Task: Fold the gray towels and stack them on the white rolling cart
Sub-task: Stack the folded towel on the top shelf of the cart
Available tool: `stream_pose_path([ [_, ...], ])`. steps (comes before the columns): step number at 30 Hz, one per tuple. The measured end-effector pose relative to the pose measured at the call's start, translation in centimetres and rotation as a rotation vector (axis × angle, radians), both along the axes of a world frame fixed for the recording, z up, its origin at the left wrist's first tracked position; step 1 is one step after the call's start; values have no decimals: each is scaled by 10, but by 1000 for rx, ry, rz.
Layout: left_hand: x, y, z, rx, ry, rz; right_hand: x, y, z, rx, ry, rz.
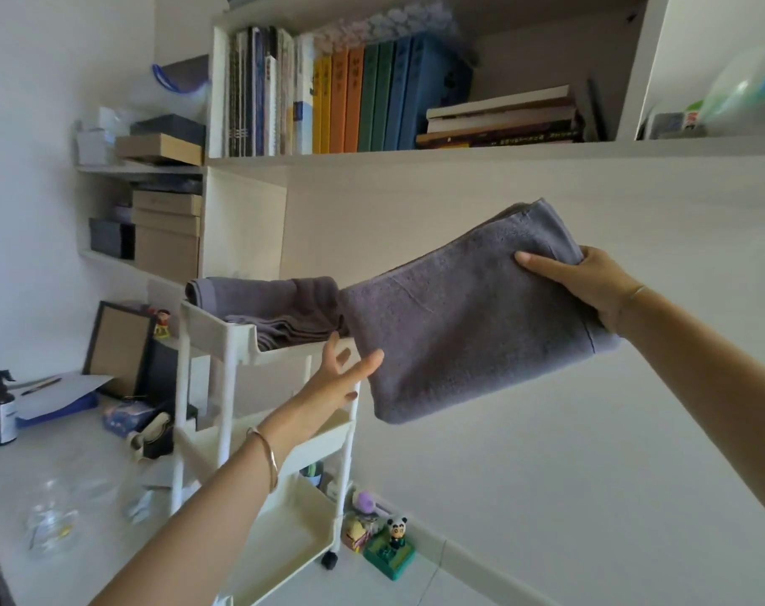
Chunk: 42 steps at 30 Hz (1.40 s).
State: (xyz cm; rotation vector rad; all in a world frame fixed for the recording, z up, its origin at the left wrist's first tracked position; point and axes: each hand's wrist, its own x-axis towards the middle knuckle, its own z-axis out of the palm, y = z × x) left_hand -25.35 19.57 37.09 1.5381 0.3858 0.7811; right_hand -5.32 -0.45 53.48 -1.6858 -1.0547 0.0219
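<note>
Gray towel (468,325): our right hand (590,282) is gripping it; our empty, spread left hand (345,378) should be levelling it onto the cart (210,330).

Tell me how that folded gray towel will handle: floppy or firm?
Probably soft but fairly self-supporting: the folded towel, gripped at one end by the right hand, juts out with little droop. Likely light, since one hand carries it. Its layers may slide or open on landing; the open left hand near its free corner could steady it.
</note>
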Motion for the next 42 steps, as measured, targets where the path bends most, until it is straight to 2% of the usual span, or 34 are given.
stream_pose_path([
  [4,23,-16,-8,-177,-1,-238,3,-17,6,47,74,42],
  [7,31,-27,1,-365,-103,-403,10,-25,3,79,118,72],
  [9,34,-30,12,-438,-166,-434,17,-30,0,98,145,75],
  [12,31,-30,31,-397,-164,-326,30,-32,-6,84,201,52],
  [15,19,-28,52,-291,-59,-226,36,-23,-14,-1,249,32],
  [21,-9,-4,82,-99,69,-92,28,31,-23,-128,266,119],
  [26,-37,33,98,52,168,196,23,94,-17,-197,269,212],
  [34,-91,106,141,66,214,431,4,223,5,-253,119,312],
  [42,-97,156,141,39,264,637,-4,338,3,-282,11,418],
])
